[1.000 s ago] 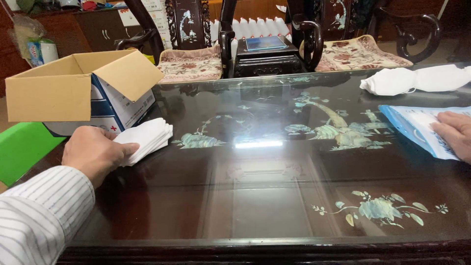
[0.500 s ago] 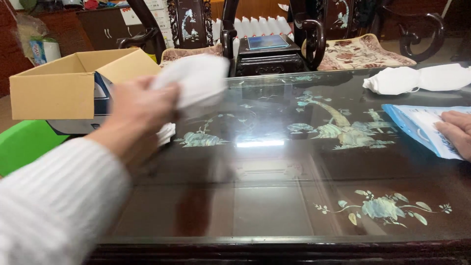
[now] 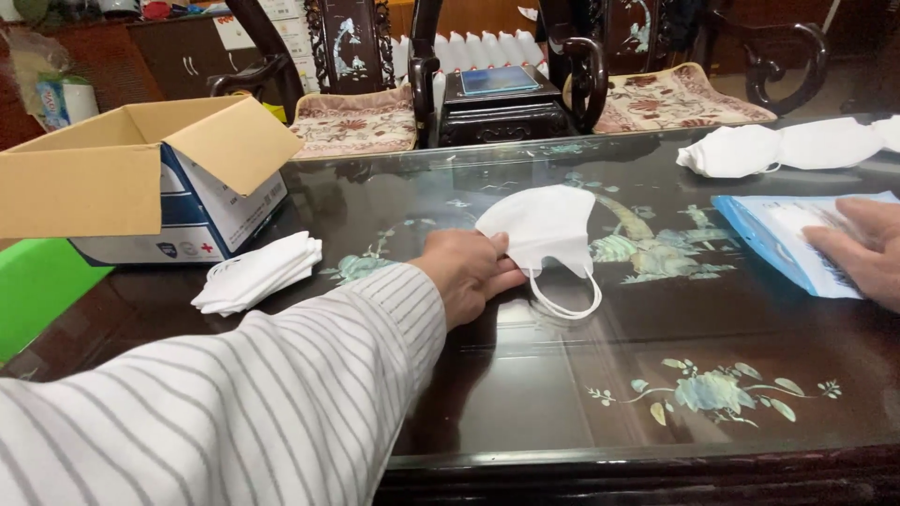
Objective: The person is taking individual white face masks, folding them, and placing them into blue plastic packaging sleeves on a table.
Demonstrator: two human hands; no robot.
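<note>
Left hand (image 3: 466, 274), fingers pinched on the edge of a white folded mask (image 3: 544, 228), its ear loop (image 3: 564, 298) lying on the glass. Striped sleeve (image 3: 234, 412) stretched across the near edge. Right hand (image 3: 862, 248) laid flat, fingers spread, on a blue and white pouch (image 3: 783, 239). Small stack of white masks (image 3: 258, 272) well to the left, just beside an open cardboard box (image 3: 131, 169). More masks (image 3: 783, 148) at the far right. Dark glossy glass-topped table (image 3: 525, 394) with inlaid flowers and birds. Carved dark chairs with patterned cushions (image 3: 361, 122) behind; a green surface (image 3: 33, 290) at far left.
</note>
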